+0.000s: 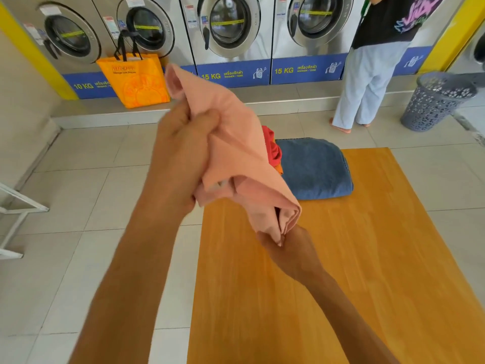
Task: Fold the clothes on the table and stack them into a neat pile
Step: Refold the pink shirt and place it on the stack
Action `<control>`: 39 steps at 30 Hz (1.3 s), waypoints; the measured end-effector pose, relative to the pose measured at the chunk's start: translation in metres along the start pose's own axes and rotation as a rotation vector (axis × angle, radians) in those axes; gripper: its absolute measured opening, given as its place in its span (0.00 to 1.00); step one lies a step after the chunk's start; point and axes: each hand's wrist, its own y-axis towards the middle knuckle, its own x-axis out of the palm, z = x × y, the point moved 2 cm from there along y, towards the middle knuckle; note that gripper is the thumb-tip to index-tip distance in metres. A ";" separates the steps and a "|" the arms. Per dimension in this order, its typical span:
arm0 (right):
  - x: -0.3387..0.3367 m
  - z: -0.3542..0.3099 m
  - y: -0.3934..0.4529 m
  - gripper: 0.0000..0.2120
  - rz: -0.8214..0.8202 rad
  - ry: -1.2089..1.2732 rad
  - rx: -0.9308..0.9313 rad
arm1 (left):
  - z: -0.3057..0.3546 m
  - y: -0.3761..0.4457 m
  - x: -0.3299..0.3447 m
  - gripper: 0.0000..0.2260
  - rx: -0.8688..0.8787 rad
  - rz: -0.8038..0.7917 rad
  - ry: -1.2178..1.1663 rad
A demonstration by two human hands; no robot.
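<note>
I hold a pink garment (236,143) up in the air over the near left part of the wooden table (367,258). My left hand (183,151) grips its upper bunched part, raised high. Lower down, my right hand (286,250) pinches the garment's bottom end just above the tabletop. At the table's far end lies a folded blue cloth (315,169). Beside it on the left, red and orange clothes (273,151) show partly behind the pink garment.
A row of washing machines (231,30) lines the back wall, with an orange bag (136,80) on the ledge in front. A person (372,69) stands at the right machine. A grey laundry basket (435,101) stands on the tiled floor at right.
</note>
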 end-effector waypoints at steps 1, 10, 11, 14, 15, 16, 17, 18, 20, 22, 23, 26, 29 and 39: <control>-0.010 -0.018 -0.003 0.07 -0.017 -0.007 -0.057 | 0.009 0.004 -0.004 0.12 0.015 0.029 -0.025; -0.080 -0.122 0.004 0.26 0.021 0.129 -0.329 | 0.006 0.019 0.027 0.11 -0.064 -0.135 0.106; -0.082 -0.121 0.008 0.23 0.010 0.166 -0.320 | 0.004 0.020 0.029 0.10 -0.077 -0.141 0.113; -0.089 -0.116 0.016 0.17 0.023 0.211 -0.296 | 0.000 0.025 0.032 0.08 -0.117 -0.148 0.122; -0.091 -0.117 0.018 0.15 0.034 0.226 -0.289 | 0.000 0.027 0.031 0.07 -0.127 -0.143 0.131; -0.093 -0.119 0.020 0.14 0.048 0.242 -0.283 | -0.001 0.028 0.032 0.07 -0.141 -0.141 0.127; -0.095 -0.122 0.022 0.13 0.057 0.268 -0.274 | -0.002 0.029 0.034 0.06 -0.162 -0.143 0.116; -0.096 -0.125 0.024 0.12 0.074 0.306 -0.262 | -0.002 0.029 0.036 0.06 -0.187 -0.146 0.092; -0.101 -0.130 0.029 0.14 0.142 0.390 -0.248 | 0.001 0.029 0.039 0.09 -0.250 -0.145 0.032; -0.106 -0.133 0.035 0.14 0.206 0.426 -0.274 | 0.004 0.030 0.040 0.15 -0.250 -0.168 0.026; -0.107 -0.135 0.038 0.15 0.207 0.425 -0.288 | 0.007 0.030 0.041 0.17 -0.226 -0.188 0.036; -0.109 -0.139 0.043 0.16 0.163 0.404 -0.275 | 0.013 0.028 0.042 0.22 -0.171 -0.219 0.034; -0.114 -0.137 0.043 0.17 0.164 0.412 -0.185 | 0.012 0.025 0.039 0.21 -0.185 -0.270 0.024; -0.107 -0.128 0.034 0.17 0.095 0.662 0.060 | -0.003 0.005 0.035 0.15 -0.127 -0.312 0.129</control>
